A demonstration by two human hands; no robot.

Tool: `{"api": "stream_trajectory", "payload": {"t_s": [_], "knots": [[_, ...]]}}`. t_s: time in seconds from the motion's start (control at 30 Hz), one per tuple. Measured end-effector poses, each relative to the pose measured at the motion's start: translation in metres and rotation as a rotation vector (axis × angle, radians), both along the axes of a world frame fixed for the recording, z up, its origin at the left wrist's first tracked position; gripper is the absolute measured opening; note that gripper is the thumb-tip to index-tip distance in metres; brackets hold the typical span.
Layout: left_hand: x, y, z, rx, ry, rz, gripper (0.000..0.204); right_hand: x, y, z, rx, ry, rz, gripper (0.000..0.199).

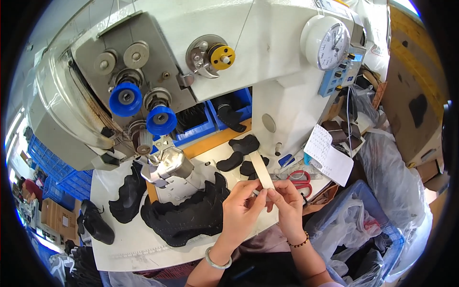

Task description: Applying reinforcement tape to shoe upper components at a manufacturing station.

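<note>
A narrow cream-coloured strip (259, 167) is pinched between the fingertips of both my hands, over the front of the white sewing table (129, 258). My left hand (239, 208) is closed on its near end, thumb against fingers. My right hand (288, 203) grips the same end from the other side. The strip's far end points toward small curved black pieces (230, 162) on the table. Left of my left hand lies a stack of black shoe-upper pieces (186, 217), beside the sewing machine's metal post (173, 167). Red-handled scissors (301, 178) lie behind my right hand.
The large white sewing machine (282, 52) overhangs the table. Another black piece (126, 193) and a black shoe (98, 222) are at left. Blue bins (203, 129) stand behind. Handwritten paper (330, 158) lies right, above a blue basket (394, 239) holding plastic bags.
</note>
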State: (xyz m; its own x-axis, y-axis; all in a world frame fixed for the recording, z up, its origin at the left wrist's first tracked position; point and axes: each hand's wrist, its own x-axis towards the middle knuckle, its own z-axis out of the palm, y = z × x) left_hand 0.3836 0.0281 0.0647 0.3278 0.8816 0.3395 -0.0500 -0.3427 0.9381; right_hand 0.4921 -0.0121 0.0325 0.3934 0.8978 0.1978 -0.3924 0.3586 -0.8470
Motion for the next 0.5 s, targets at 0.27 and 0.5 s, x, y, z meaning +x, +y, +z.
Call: {"api": "stream_trajectory", "payload": {"t_s": [0.27,0.5], "knots": [[-0.001,-0.001,-0.004,0.167,0.083,0.039,0.014,0.017,-0.01,0.0,-0.068,-0.367,-0.001,0.022],[-0.004,0.001,-0.005,0.19,0.186,-0.043,0.015,0.018,-0.004,0.009,-0.131,0.118,0.197,0.022]]}}
